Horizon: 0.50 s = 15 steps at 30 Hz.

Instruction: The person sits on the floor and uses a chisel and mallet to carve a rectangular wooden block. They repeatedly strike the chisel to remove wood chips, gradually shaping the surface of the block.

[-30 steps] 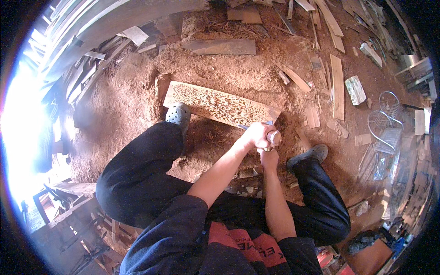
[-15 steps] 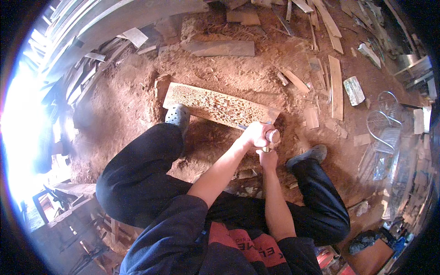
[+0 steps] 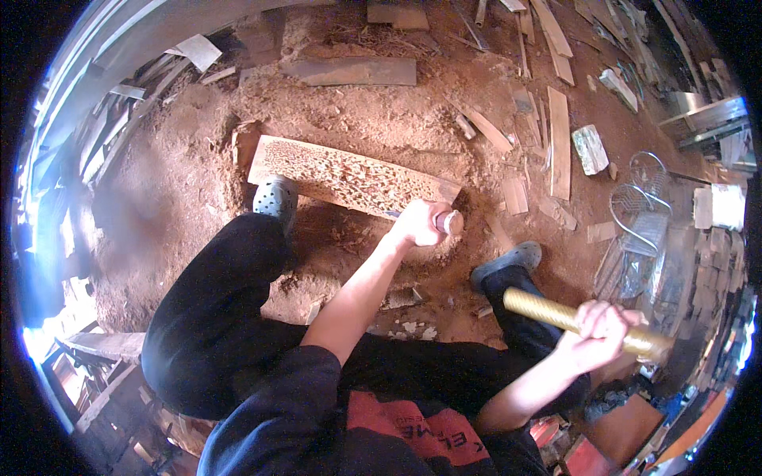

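Closest in are the person's dark shirt (image 3: 270, 420) with its red print, and the black trousers (image 3: 210, 317) on two widely spread legs. Out to the right, in front of the right leg, the right hand (image 3: 599, 337) is closed round a ridged, gold-coloured rod (image 3: 540, 308), which slants from upper left to lower right and sticks out at both ends of the fist; it is well apart from the other hand. Farther forward and nearer the middle, the left hand (image 3: 419, 224) is wrapped round a hand tool, its round, pale handle end (image 3: 453, 224) showing past the fist and a bit of dark blade (image 3: 390, 213) at the near edge of the board; whether the tip bites the wood cannot be told. The right shoe (image 3: 512, 263), a grey clog, stands off to the right on the earthy ground (image 3: 182, 230), while the left shoe (image 3: 275, 198) is at the board's near left part. The board (image 3: 349, 176) lies aslant just ahead of the left hand, its face covered with small gouged marks. Beyond, to the right, are a wire rack (image 3: 635, 208), a whitish block (image 3: 589, 151) and a long wood strip (image 3: 559, 151); farthest ahead lies a dark plank (image 3: 357, 71).
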{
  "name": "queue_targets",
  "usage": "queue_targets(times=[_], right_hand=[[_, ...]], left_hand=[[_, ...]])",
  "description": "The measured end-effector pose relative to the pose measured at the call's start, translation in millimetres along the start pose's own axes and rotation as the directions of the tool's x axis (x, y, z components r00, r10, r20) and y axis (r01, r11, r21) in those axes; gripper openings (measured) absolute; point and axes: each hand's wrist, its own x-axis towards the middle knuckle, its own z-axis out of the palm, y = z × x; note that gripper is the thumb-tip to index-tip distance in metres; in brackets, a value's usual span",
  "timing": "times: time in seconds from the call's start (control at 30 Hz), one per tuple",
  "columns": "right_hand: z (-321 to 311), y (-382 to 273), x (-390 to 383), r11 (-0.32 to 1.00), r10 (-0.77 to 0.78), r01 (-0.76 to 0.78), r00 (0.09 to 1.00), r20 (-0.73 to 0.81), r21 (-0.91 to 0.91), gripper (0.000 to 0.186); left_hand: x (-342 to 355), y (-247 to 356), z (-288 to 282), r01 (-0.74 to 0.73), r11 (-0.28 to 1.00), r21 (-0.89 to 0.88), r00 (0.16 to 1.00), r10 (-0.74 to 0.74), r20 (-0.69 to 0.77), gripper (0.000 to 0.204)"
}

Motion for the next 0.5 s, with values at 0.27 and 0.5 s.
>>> queue_targets(times=[0.27, 0.5], right_hand=[[-19, 132, -62, 0.317, 0.802, -0.629, 0.577, -0.154, -0.710, 0.013], [4, 9, -7, 0.963, 0.238, -0.239, 0.971, -0.020, -0.126, 0.018]], left_hand=[[2, -25, 5, 0.069, 0.990, 0.119, 0.998, -0.069, 0.000, 0.031], [-3, -16, 6, 0.085, 0.996, -0.009, 0.996, -0.086, -0.033, 0.031]])
